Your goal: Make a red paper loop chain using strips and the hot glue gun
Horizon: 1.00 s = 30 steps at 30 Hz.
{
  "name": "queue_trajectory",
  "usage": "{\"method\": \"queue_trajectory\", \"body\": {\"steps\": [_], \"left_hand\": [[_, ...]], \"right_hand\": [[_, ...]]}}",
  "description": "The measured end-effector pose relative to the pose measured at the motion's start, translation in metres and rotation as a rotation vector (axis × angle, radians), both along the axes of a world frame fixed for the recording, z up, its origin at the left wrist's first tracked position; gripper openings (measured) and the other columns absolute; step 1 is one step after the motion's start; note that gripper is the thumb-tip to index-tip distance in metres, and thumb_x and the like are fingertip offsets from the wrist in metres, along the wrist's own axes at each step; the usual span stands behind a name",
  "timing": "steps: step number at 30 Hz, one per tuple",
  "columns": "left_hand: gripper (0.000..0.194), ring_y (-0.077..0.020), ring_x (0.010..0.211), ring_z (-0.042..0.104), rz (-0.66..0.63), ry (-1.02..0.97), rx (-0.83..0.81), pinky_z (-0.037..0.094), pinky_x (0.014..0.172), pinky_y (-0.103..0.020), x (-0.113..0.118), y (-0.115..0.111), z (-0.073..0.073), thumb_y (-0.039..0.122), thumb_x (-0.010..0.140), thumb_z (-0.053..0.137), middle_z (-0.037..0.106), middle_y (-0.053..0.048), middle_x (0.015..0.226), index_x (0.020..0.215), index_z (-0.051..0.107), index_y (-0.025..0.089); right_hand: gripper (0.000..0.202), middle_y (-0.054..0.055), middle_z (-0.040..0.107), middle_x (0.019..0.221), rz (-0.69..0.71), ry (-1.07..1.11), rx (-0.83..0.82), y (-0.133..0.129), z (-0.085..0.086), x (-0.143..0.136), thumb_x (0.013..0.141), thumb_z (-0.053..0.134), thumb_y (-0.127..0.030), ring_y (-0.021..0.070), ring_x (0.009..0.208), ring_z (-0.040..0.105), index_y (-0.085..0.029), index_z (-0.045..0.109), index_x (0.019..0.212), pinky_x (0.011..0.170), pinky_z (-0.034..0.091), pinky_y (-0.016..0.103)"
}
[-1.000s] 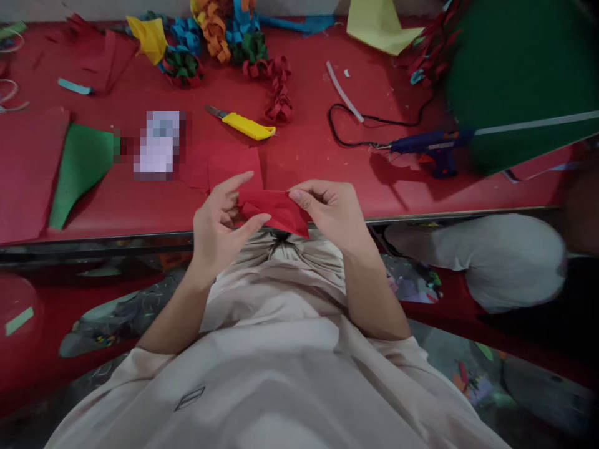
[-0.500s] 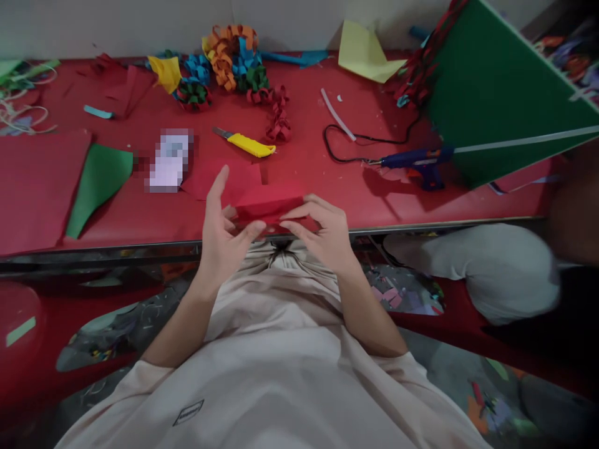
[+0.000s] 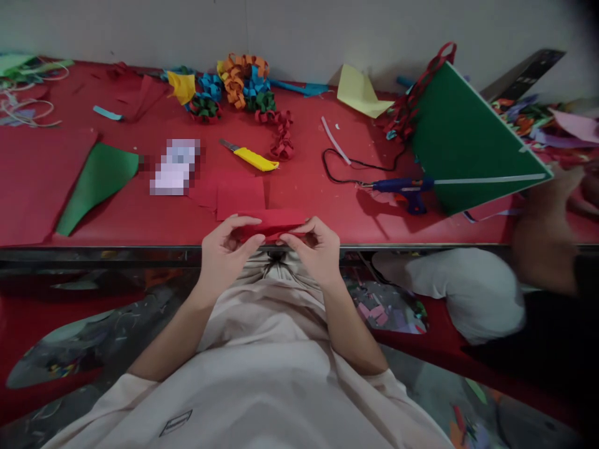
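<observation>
The left grip (image 3: 223,251) and right grip (image 3: 319,251) held red paper (image 3: 282,218) between them. Beyond both, a yellow cutter (image 3: 255,158) lay on the worktop (image 3: 306,186).

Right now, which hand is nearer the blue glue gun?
Right. The right hand is below and left of the blue glue gun in view; the left hand is farther left.
</observation>
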<state>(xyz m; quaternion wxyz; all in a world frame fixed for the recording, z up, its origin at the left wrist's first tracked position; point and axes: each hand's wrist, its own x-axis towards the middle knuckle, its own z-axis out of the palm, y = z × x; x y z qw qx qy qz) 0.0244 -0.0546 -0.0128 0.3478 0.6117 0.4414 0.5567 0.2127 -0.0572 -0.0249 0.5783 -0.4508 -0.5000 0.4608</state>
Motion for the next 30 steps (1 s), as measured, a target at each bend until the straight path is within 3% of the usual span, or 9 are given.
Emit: {"method": "queue_trajectory", "body": {"steps": [4,7,9,11,14,17,19,27,30], "left_hand": [[0.048,-0.0183,0.099,0.076,0.095,-0.067,-0.105,0.063,0.084,-0.025,0.005,-0.001,-0.006,0.039,0.088,0.081,0.077,-0.01,0.117,0.129,0.071,0.018],[0.053,-0.0168,0.084,0.078,0.125,-0.093,-0.14,0.065,0.075,-0.023,0.006,-0.001,-0.005,0.04,0.087,0.081,0.08,-0.009,0.102,0.133,0.069,0.016],[0.056,-0.0174,0.081,0.078,0.138,-0.116,-0.163,0.066,0.073,-0.025,0.007,-0.001,-0.005,0.041,0.086,0.082,0.08,-0.007,0.097,0.135,0.067,0.017],[0.061,-0.018,0.081,0.078,0.147,-0.144,-0.186,0.068,0.074,-0.028,0.008,-0.001,-0.006,0.042,0.085,0.083,0.08,-0.005,0.094,0.139,0.065,0.019],[0.069,-0.0177,0.081,0.077,0.123,-0.181,-0.22,0.069,0.078,-0.03,0.01,0.0,-0.006,0.044,0.084,0.083,0.078,-0.003,0.089,0.144,0.06,0.02],[0.073,-0.0171,0.083,0.077,0.096,-0.2,-0.231,0.069,0.08,-0.03,0.011,0.001,-0.004,0.045,0.085,0.083,0.078,-0.003,0.09,0.148,0.056,0.022],[0.072,-0.0174,0.086,0.077,0.092,-0.195,-0.234,0.068,0.081,-0.029,0.012,0.0,-0.002,0.045,0.085,0.083,0.08,-0.004,0.096,0.148,0.056,0.022],[0.079,-0.0158,0.075,0.076,0.029,-0.135,-0.3,0.069,0.078,-0.029,0.01,0.001,0.004,0.041,0.078,0.088,0.077,0.0,0.082,0.147,0.056,0.018],[0.068,-0.0149,0.068,0.073,0.014,-0.131,-0.352,0.069,0.074,-0.029,0.008,0.005,0.006,0.045,0.08,0.086,0.072,0.003,0.072,0.139,0.063,0.017]], "right_hand": [[0.034,-0.001,0.073,0.069,-0.047,-0.216,0.017,-0.001,-0.001,-0.002,0.076,0.089,-0.047,0.016,0.067,0.069,-0.022,0.066,0.072,0.064,0.054,0.027],[0.034,0.0,0.074,0.074,-0.012,-0.155,0.004,-0.001,-0.005,-0.007,0.082,0.083,-0.05,0.0174,0.071,0.073,-0.023,0.062,0.077,0.069,0.058,0.029],[0.032,-0.002,0.074,0.081,-0.01,-0.033,0.005,0.0,-0.008,-0.011,0.084,0.081,-0.048,0.0173,0.072,0.075,-0.026,0.06,0.094,0.071,0.062,0.03],[0.048,-0.003,0.073,0.088,-0.026,0.035,0.025,0.0,-0.01,-0.014,0.086,0.081,-0.044,0.0167,0.07,0.075,-0.031,0.055,0.123,0.071,0.064,0.031],[0.063,0.0,0.075,0.096,-0.041,-0.063,0.104,0.0,-0.006,-0.011,0.092,0.075,-0.041,0.0165,0.076,0.075,-0.034,0.046,0.148,0.076,0.064,0.031],[0.03,0.004,0.078,0.101,-0.059,-0.273,0.222,0.0,0.0,-0.004,0.097,0.069,-0.039,0.0157,0.083,0.073,-0.029,0.073,0.125,0.08,0.06,0.029],[0.021,0.004,0.08,0.101,-0.058,-0.337,0.242,0.0,0.004,0.0,0.096,0.071,-0.039,0.0146,0.079,0.071,-0.027,0.08,0.111,0.077,0.058,0.028],[0.019,0.004,0.083,0.1,-0.098,-0.311,0.122,0.004,0.002,0.0,0.095,0.07,-0.038,0.0174,0.087,0.075,-0.026,0.083,0.101,0.081,0.059,0.029],[0.021,0.004,0.081,0.103,-0.089,-0.32,0.121,0.003,0.002,0.0,0.095,0.07,-0.037,0.0174,0.091,0.075,-0.025,0.081,0.108,0.085,0.059,0.029]]}}
